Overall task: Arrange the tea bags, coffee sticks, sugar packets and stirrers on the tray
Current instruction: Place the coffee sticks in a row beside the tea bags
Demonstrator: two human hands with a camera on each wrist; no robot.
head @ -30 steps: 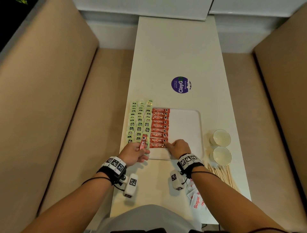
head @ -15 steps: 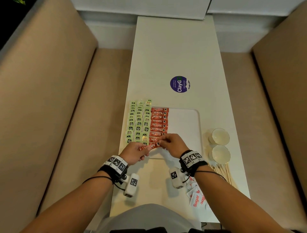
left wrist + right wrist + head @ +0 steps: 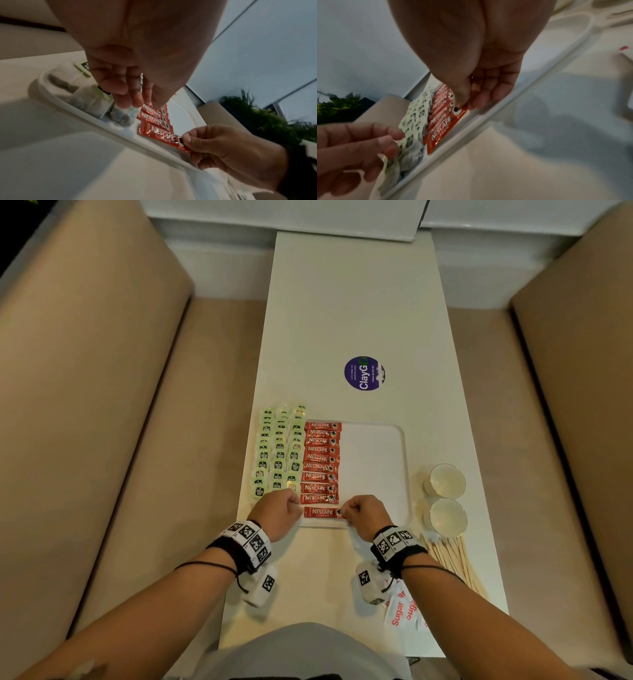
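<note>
A white tray (image 3: 376, 474) lies on the narrow table. Several green-tagged tea bags (image 3: 277, 453) fill its left side in columns, and red Nescafe coffee sticks (image 3: 320, 463) lie in a stack beside them. The nearest coffee stick (image 3: 320, 512) (image 3: 157, 134) (image 3: 440, 134) lies flat by the tray's front rim (image 3: 102, 125). My right hand (image 3: 346, 511) (image 3: 187, 142) (image 3: 465, 104) pinches its right end. My left hand (image 3: 296, 501) (image 3: 133, 100) (image 3: 385, 146) sits just left of the stick, its fingers curled, fingertips against the nearest tea bag (image 3: 121, 116).
Two small white cups (image 3: 445, 481) (image 3: 447, 517) stand right of the tray. Wooden stirrers (image 3: 452, 559) and white sugar packets (image 3: 400, 607) lie at the front right. A purple sticker (image 3: 364, 373) marks the table's middle. Beige benches flank both sides.
The coffee stick went from my left hand alone, to both hands, to flat at the front of the red column. My left hand has let go of it.
</note>
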